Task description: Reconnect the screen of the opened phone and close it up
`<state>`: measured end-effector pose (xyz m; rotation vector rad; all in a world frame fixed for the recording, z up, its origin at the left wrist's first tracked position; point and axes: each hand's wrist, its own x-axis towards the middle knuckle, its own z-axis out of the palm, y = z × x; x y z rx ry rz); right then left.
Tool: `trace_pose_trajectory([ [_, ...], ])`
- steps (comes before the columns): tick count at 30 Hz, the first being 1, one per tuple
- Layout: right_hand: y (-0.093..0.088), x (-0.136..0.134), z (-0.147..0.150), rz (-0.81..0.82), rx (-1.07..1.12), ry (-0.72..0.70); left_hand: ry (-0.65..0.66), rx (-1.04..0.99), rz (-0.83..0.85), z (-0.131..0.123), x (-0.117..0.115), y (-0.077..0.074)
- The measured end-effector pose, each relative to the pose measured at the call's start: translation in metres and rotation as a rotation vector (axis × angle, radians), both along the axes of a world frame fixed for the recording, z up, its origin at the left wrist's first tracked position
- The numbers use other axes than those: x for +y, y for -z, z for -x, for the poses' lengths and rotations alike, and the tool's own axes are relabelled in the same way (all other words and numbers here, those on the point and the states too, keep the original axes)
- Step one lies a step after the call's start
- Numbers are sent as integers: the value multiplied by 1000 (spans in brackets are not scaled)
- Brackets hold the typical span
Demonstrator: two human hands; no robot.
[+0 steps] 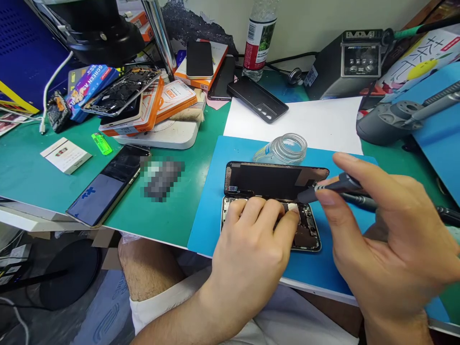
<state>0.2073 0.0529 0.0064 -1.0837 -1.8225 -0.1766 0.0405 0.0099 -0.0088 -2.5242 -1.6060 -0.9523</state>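
An opened phone (307,233) lies on a blue mat (212,206), its dark screen panel (273,179) folded back beside the body. My left hand (251,244) rests on the phone's body, fingers curled down and pressing on it. My right hand (381,230) pinches a dark screwdriver (332,188) between thumb and fingers, its tip pointing at the phone's upper right inner part.
A clear round container (285,148) sits just behind the phone on the mat. White paper (316,122), a black back cover (257,98), a bottle (259,40), a soldering station (347,62), stacked phone boxes (143,103) and another phone (108,184) surround the work spot.
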Motion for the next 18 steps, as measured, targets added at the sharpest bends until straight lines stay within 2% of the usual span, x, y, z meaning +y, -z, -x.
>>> trace_pose_trajectory([
  [13,3,-2,-3,-30,25,57,-19,-12,15,1,-1,0],
  [18,1,-1,-4,-19,25,-14,-39,-11,-5,0,-1,1],
])
